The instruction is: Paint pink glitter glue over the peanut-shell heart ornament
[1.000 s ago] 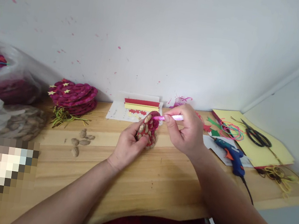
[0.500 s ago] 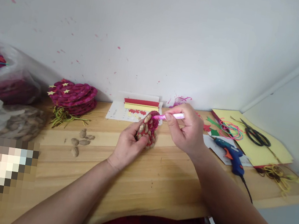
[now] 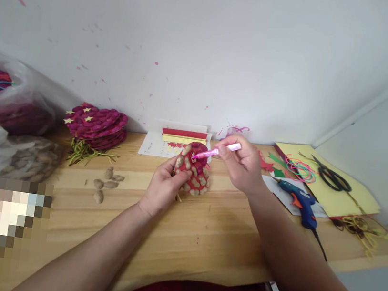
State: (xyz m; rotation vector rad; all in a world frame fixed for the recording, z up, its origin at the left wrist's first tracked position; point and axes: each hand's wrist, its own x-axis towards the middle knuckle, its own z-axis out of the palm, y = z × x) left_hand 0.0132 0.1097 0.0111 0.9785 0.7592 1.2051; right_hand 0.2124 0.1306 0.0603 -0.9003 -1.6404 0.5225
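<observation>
Between the two hands is a red disc covered with peanuts, part of it coloured magenta along the top. My left hand grips its left edge, thumb on the front face. In my right hand is a white and pink marker, pinched between thumb and fingers, its tip touching the upper part of the disc. Several loose peanuts lie on the wooden table to the left of my left hand.
Magenta peanut discs are stacked at the left beside plastic bags. White paper and cut paper stars lie behind the hands. A blue glue gun, black scissors, coloured cords and yellow paper are at the right.
The disc has turned to show more of its peanut-covered face. The marker tip has shifted slightly left and down across it, and my left hand has moved a little.
</observation>
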